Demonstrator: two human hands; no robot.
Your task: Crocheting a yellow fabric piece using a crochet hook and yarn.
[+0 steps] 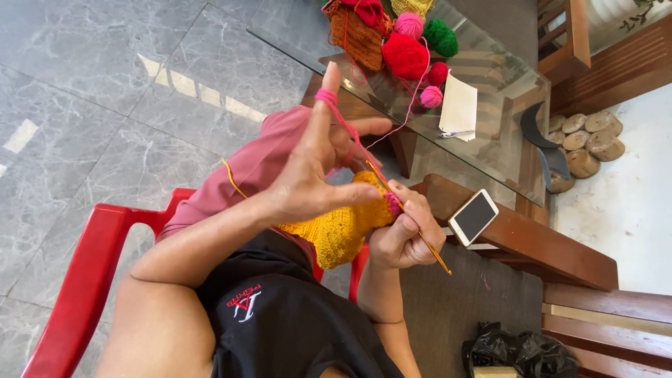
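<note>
My left hand [308, 175] pinches the top of a yellow crochet piece [343, 234] between thumb and fingers. Its index finger points up with pink yarn [325, 96] wound around it. The strand runs down from that finger to the work. My right hand [402, 234] grips a thin golden crochet hook [435, 257]. The hook's tip sits at a pink stitch on the yellow piece's edge, and its handle sticks out past my palm. Both hands are close together above my lap.
A glass table [490, 147] carries a red yarn ball [404, 56], a green one [441, 37], pink ones, an orange knitted bag [357, 38] and a white paper [459, 105]. A phone [473, 216] lies on a wooden rail. I sit on a red chair [84, 280]. A black bag [518, 350] lies on the floor.
</note>
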